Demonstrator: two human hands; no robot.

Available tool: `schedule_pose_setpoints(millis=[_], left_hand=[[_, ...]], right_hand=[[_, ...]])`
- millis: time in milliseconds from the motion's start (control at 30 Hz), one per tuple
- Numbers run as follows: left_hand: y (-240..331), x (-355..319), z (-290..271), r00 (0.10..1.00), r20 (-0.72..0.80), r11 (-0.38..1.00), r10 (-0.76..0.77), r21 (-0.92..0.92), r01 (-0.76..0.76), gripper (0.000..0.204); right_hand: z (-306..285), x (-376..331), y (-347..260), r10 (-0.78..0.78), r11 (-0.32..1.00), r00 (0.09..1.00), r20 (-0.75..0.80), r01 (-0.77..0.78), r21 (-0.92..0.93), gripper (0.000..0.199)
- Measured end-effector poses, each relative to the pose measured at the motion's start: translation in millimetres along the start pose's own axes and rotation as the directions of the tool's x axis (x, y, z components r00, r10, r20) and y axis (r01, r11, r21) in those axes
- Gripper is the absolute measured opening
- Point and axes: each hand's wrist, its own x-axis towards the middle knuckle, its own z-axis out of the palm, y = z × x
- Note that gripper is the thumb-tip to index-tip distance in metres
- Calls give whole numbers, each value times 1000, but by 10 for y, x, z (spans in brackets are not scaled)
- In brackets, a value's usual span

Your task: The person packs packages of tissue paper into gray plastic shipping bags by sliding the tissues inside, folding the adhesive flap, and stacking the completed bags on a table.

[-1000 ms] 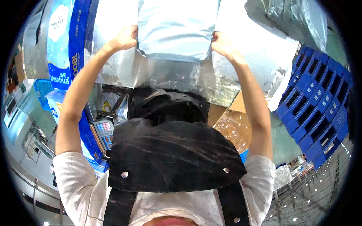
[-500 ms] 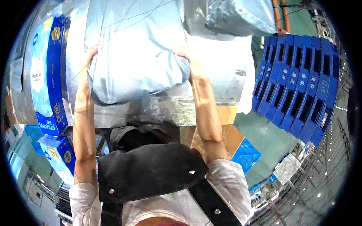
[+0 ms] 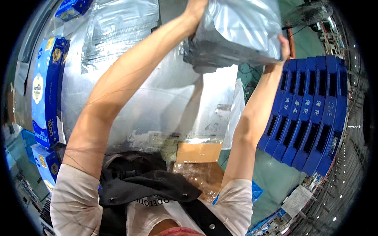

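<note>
A bulky grey plastic parcel (image 3: 244,29) is at the far right of the metal table (image 3: 145,106), partly cut off by the upper edge of the view. My left hand (image 3: 195,12) grips its left side, the fingers largely hidden behind it. On the opposite side, my right hand (image 3: 284,47) holds the lower right corner with the thumb showing. Both arms reach far forward and to the right. Flat grey plastic mailing bags (image 3: 120,33) lie on the table left of the parcel.
Blue-and-white tissue packs (image 3: 45,92) stand along the left edge, with another blue pack (image 3: 73,8) at far left. Stacked blue plastic pallets (image 3: 309,110) are at the right on the green floor. An open cardboard box (image 3: 199,153) sits by the table's near edge.
Both hands have carried the grey parcel from the table's middle to the far right. The flat mailing bags and bare metal beneath it now show.
</note>
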Motion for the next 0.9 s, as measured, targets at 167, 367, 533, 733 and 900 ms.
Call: schedule_pose_setpoints(millis=[167,367,533,733,900], left_hand=[[-149,-220,-239,970,-77,713,232,692,-116,78],[-40,-703,143,752,342,283,564,775,-565,107],[355,-476,-691,903,23,518,429,813,-266,95],[1149,-1184,-4638,540,-88,177,837,978,-114,53],[2087,-3380,-7715,559,-391,91,731,868,488,51]], right_hand=[[417,-603,190,37,961,963,-267,39,275,54],[752,-1045,195,-663,139,736,136,300,-944,76],[517,-665,87,-451,482,855,-256,-8,-876,72],[167,-1714,1184,-504,457,775,-381,-135,-879,41],[1600,-3433,2948,-269,545,933,-239,-57,-836,18]])
